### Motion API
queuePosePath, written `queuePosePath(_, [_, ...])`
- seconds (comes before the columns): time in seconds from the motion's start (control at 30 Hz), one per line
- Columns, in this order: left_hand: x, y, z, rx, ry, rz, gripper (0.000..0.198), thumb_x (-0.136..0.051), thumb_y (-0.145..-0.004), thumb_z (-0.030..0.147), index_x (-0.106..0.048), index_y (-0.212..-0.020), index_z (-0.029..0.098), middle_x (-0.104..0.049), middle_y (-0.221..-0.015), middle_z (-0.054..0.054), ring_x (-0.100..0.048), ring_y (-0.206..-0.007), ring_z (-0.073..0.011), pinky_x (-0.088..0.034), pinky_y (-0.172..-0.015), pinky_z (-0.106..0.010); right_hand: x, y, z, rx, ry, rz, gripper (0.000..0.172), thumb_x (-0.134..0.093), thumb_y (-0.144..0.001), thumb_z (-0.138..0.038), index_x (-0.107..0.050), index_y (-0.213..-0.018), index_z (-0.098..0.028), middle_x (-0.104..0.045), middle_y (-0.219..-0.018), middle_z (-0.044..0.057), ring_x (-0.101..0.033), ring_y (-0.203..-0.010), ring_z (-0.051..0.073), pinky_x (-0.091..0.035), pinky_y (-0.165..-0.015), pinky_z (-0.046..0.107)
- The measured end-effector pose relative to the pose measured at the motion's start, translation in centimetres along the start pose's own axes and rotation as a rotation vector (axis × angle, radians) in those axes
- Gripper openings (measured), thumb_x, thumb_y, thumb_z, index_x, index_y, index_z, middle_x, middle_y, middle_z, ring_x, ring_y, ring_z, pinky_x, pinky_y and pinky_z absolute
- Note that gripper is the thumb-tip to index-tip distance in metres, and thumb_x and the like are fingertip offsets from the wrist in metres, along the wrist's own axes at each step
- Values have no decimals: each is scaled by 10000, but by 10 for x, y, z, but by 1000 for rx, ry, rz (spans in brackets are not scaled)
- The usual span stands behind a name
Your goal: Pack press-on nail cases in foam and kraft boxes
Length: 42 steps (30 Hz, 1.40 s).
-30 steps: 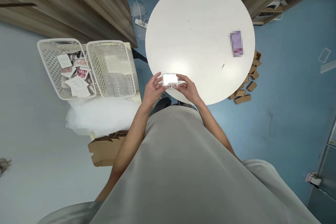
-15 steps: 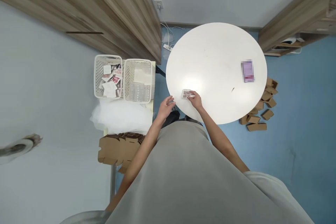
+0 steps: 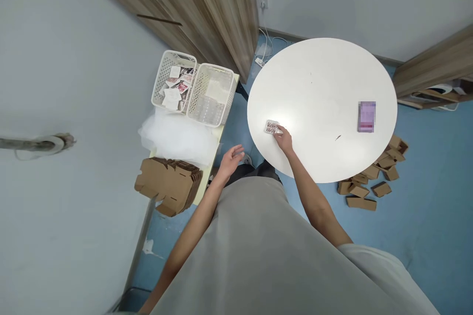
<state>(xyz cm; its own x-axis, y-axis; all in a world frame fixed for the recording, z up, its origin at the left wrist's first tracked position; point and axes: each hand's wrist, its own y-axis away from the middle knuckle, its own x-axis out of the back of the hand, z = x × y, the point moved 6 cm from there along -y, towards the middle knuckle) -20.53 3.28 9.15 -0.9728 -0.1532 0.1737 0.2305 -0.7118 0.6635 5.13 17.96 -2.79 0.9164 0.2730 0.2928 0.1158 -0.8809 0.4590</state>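
Note:
On the white oval table [image 3: 318, 83], near its left front edge, lies a small clear case [image 3: 271, 127] with rows of small dark reddish pieces. My right hand [image 3: 284, 139] grips the right end of this case between thumb and fingers. My left hand [image 3: 231, 160] hangs in the air left of the table's edge, fingers apart and holding nothing. A purple packet [image 3: 367, 116], blurred, lies on the right part of the table.
To the left, a side table bears a white basket of small packets [image 3: 158, 81], a white basket of clear cases [image 3: 229, 103], white wrapping [image 3: 177, 139] and flat cardboard boxes [image 3: 166, 182]. Small brown boxes [image 3: 360, 190] lie on the floor at the right.
The view has turned and shifted, so the baskets and table appear further right. My right hand stays on the case and my left hand stays open in the air.

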Motion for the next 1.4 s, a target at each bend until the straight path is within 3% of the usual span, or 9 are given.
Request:
queuePosePath(0.27, [-13,2,23,-149,-9,-140,610,-724,-929,416,-658,-1488,180,-686,-1563,-216,-698,-1399,-354,-588,-1142,-530,17,57,-23,45,-104,126,424,-760,-913,-427,-750,-1271,-200,-761,-1439,170,-770,-1192,316,-603,-1142,534])
queuePosePath(0.43, [-3,28,19,-215,15,-220,579,-714,-937,397,-669,-1473,183,-667,-1592,-204,-691,-1411,-346,-566,-1176,-512,-5,112,-55,174,-131,138,445,-783,-920,-545,-764,-1206,-205,-823,-1274,156,-768,-1215,314,-610,-1130,510])
queuePosePath(0.57, [33,49,-9,-248,75,-189,558,-700,-949,409,-671,-1466,200,-678,-1577,-194,-680,-1427,-342,-558,-1191,-511,-52,157,-70,207,-100,26,505,-777,-921,-615,-772,-1225,-212,-837,-1231,139,-786,-1160,305,-628,-1089,487])
queuePosePath(0.73, [102,77,-77,-245,234,20,518,-709,-913,402,-697,-1390,199,-731,-1487,-192,-694,-1401,-334,-569,-1176,-511,-120,205,-70,216,8,-200,496,-760,-932,-630,-788,-1221,-228,-834,-1238,127,-788,-1158,302,-638,-1053,457])
queuePosePath(0.87, [147,98,-131,-168,356,217,484,-695,-892,383,-703,-1331,179,-748,-1444,-195,-725,-1338,-319,-587,-1145,-509,-163,218,-68,218,99,-323,440,-761,-931,-604,-799,-1157,-228,-838,-1144,114,-804,-1032,291,-649,-980,456])
queuePosePath(0.97, [167,107,-154,-167,402,303,460,-692,-885,361,-707,-1313,191,-760,-1419,-182,-729,-1324,-304,-585,-1149,-507,-188,217,-73,244,128,-362,395,-761,-937,-557,-797,-1133,-217,-835,-1107,112,-808,-983,278,-640,-978,450])
queuePosePath(1.07, [180,107,-162,-211,405,330,454,-695,-899,351,-705,-1329,204,-759,-1427,-172,-713,-1355,-298,-576,-1172,-505,-207,218,-82,277,141,-382,367,-755,-956,-523,-797,-1142,-210,-836,-1119,109,-811,-978,263,-634,-981,425])
queuePosePath(1.2, [200,95,-156,-241,333,370,472,-667,-937,335,-689,-1388,197,-715,-1512,-176,-691,-1400,-298,-555,-1205,-478,-220,228,-88,300,137,-392,357,-736,-986,-515,-795,-1169,-214,-838,-1128,101,-810,-975,252,-635,-977,410])
queuePosePath(1.4, [226,51,-111,-281,36,404,520,-587,-979,289,-635,-1475,143,-685,-1526,-195,-693,-1375,-307,-534,-1215,-456,-212,244,-80,243,120,-358,336,-716,-990,-490,-794,-1171,-218,-835,-1136,98,-808,-986,241,-635,-952,389])
